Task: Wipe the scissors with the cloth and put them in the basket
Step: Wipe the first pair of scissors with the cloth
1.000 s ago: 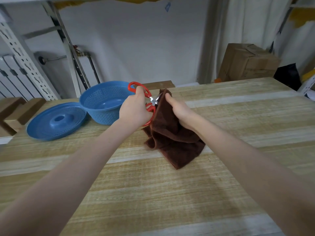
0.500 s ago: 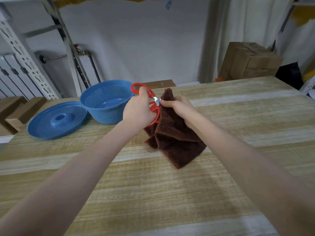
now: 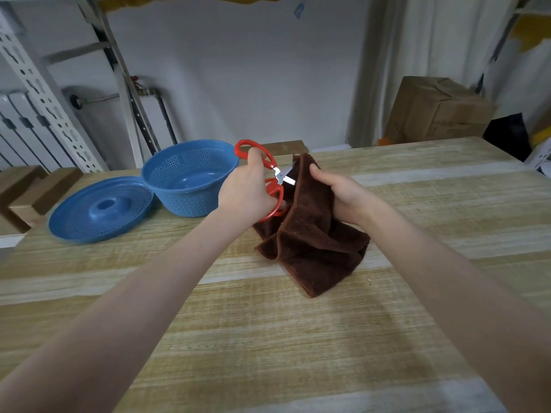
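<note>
A wide wooden table (image 3: 298, 338) with pale and tan stripes fills the near and middle scene. On its far left lies a round blue perforated lid (image 3: 100, 210), upside down or dished, touching the blue basket (image 3: 187, 177) that stands just to its right. Beyond the table's far right edge sits a cardboard box (image 3: 435, 110); any print on it is too dim to read.

A brown cloth (image 3: 310, 236) hangs from the middle of the scene, its lower folds resting crumpled on the table. The right hand (image 3: 346, 193) has its fingers curled closed around the cloth's upper part, holding it upright in a fold. The left hand (image 3: 247, 190) is closed on the red handles of the scissors (image 3: 269, 180), thumb up by the far loop, other fingers wrapped around the near one. The scissors are held above the table, just right of the basket and not inside it. Only a short length of metal blade near the pivot shows; the rest is tucked into the fold of cloth and hidden, so it cannot be told whether the blades are spread. No writing on the scissors can be made out.
</note>
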Action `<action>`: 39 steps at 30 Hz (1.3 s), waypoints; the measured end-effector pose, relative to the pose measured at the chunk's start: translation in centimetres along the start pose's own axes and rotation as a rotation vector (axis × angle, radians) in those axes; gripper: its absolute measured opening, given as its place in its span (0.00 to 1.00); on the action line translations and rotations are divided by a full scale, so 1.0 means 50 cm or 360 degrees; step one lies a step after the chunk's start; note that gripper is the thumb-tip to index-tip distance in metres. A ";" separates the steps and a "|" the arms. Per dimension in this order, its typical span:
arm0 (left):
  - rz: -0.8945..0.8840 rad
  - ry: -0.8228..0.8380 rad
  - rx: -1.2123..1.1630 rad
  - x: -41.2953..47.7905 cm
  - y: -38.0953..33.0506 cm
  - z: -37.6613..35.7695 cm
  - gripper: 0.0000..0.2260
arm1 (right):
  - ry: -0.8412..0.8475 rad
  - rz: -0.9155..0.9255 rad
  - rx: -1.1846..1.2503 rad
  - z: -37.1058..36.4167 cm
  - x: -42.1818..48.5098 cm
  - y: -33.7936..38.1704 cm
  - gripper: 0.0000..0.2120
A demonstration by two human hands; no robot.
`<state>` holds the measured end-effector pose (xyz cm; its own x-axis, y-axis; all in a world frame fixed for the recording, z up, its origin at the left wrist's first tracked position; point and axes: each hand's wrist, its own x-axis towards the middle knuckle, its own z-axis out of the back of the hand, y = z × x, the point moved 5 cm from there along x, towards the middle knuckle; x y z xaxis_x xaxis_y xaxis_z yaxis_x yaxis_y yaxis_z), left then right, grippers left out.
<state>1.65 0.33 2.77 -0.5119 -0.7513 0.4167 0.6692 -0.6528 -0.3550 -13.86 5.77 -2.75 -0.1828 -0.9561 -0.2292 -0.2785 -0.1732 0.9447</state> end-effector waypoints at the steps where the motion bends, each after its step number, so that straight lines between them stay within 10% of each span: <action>1: -0.0025 0.0001 0.0029 0.000 -0.003 -0.001 0.22 | -0.0003 -0.0015 0.0048 -0.003 0.001 -0.003 0.14; 21: -0.0014 0.0103 -0.0046 0.001 0.001 -0.015 0.21 | -0.0373 0.0153 -0.0254 -0.025 -0.004 0.001 0.04; 29: 0.0159 0.0315 -0.0147 -0.011 0.039 0.000 0.42 | -0.0691 0.0167 0.0051 0.025 -0.028 0.032 0.16; 39: 0.0152 0.0024 -0.0294 -0.024 0.027 0.013 0.29 | -0.0730 0.0203 0.0089 0.000 -0.052 0.029 0.06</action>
<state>3.50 0.41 2.36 -0.4598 -0.8111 0.3615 0.6058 -0.5842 -0.5402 -13.80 8.04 -0.79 -0.6127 -0.7636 -0.2039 -0.2749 -0.0360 0.9608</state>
